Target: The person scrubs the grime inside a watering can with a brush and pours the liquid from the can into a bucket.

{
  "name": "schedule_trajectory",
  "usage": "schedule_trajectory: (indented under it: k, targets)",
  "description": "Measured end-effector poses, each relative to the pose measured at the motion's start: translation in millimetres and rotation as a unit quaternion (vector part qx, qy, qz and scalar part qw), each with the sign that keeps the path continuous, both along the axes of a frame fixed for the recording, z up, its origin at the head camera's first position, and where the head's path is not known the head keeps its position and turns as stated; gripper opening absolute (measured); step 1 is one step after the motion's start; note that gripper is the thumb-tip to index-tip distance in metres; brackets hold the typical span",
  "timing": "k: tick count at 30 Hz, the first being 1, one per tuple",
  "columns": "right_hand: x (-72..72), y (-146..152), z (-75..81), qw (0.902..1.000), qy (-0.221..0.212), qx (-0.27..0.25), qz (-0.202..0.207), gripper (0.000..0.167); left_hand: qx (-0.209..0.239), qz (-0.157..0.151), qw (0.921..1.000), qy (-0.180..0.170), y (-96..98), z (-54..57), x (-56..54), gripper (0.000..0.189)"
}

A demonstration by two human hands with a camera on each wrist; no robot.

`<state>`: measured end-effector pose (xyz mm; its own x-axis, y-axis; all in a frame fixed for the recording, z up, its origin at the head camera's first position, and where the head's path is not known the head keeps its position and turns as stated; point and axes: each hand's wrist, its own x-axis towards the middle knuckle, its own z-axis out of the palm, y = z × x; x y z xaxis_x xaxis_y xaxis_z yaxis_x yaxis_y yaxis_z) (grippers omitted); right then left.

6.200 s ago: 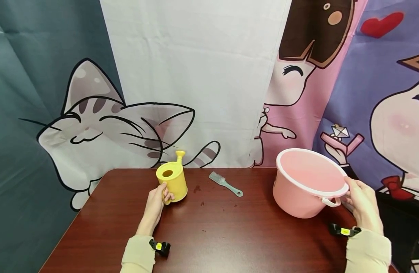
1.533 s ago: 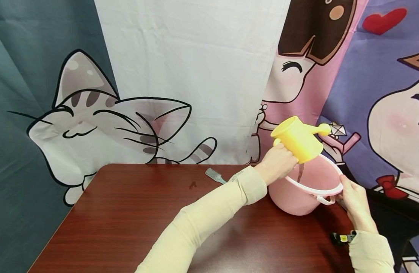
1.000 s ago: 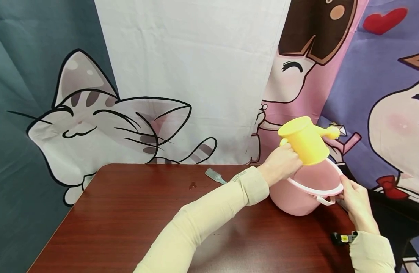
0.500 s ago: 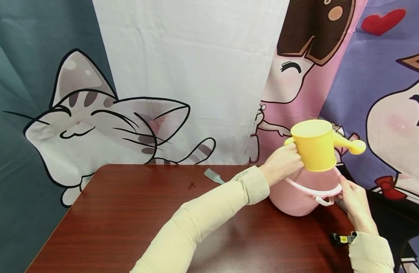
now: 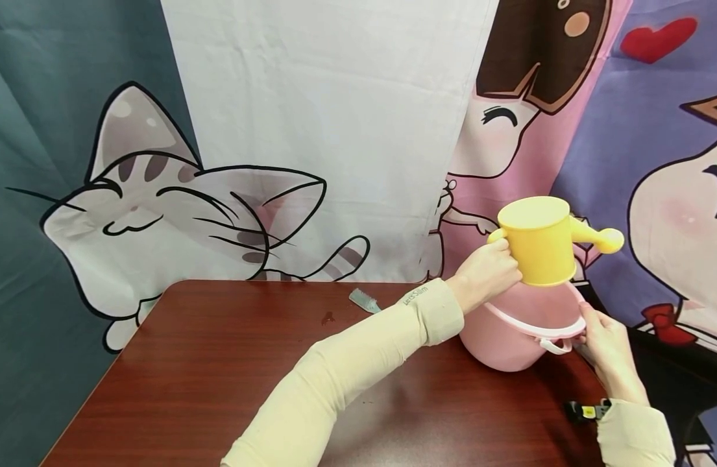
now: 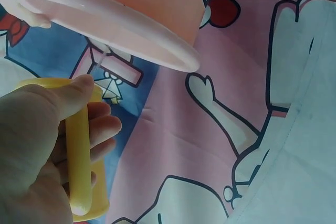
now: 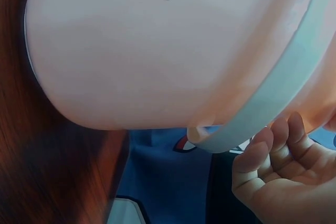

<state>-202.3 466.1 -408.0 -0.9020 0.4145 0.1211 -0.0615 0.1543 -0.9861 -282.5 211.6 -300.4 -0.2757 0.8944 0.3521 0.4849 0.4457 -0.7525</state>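
My left hand grips the handle of a yellow watering can. The can hangs upside down above the pink bucket, its base facing up and its spout sloping down to the right. In the left wrist view, the fingers curl round the can's handle, and a faint pale streak shows between can and bucket. My right hand holds the bucket's white rim at the right. The right wrist view shows its curled fingers beside the pale bucket handle. The bucket's bottom inside is hidden.
A grey-green brush lies at the table's back, partly covered by the left sleeve. Small wet spots mark the brown table. A printed cartoon curtain hangs behind the table.
The watering can went from the table's left to over the bucket. Water fell from it 1.5 seconds ago; since then it has turned further over and shifted right. The right hand stays at the rim.
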Motion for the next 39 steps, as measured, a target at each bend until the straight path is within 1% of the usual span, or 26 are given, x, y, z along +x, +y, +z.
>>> schedule_trajectory:
  k: [5, 7, 10, 16, 20, 25, 29, 34, 39]
  targets:
    - [-0.7, 1.1, -0.7, 0.9998, -0.001, 0.020, -0.005, 0.034, 0.002, -0.001, 1.0000, 0.010, -1.4, 1.0, -0.6, 0.046]
    - [-0.2, 2.0, -1.5, 0.9995, -0.004, 0.030, -0.005, 0.034, 0.001, -0.003, 1.0000, 0.004, -1.5, 0.9, -0.2, 0.046]
    - [1.8, 3.3, -2.7, 0.9988, -0.017, 0.045, -0.002, 0.034, -0.009, 0.003, 0.9999, -0.006, -1.0, 0.2, 0.3, 0.046]
    - [5.5, 5.7, -3.3, 0.9945, -0.042, 0.096, -0.002, 0.036, -0.023, 0.010, 0.9995, -0.017, 2.9, 1.1, 0.9, 0.046]
    - [4.1, 5.4, -1.6, 0.9931, -0.045, 0.108, -0.009, 0.038, -0.037, 0.011, 0.9989, -0.028, 4.0, 1.7, 1.4, 0.045]
    - [2.7, 4.8, -0.1, 0.9909, -0.046, 0.125, -0.016, 0.039, -0.050, 0.021, 0.9978, -0.037, 3.4, 2.5, 1.3, 0.042]
    - [2.6, 3.9, 0.8, 0.9911, -0.040, 0.125, -0.019, 0.040, -0.055, 0.026, 0.9974, -0.039, 3.4, 3.8, 0.5, 0.040]
    - [2.2, 2.9, 1.1, 0.9923, -0.031, 0.119, -0.019, 0.038, -0.053, 0.023, 0.9976, -0.038, 3.1, 3.5, -0.1, 0.038]
    - [2.7, 3.4, -0.1, 0.9955, -0.027, 0.089, -0.017, 0.038, -0.048, 0.021, 0.9978, -0.040, 2.4, 1.1, -0.3, 0.038]
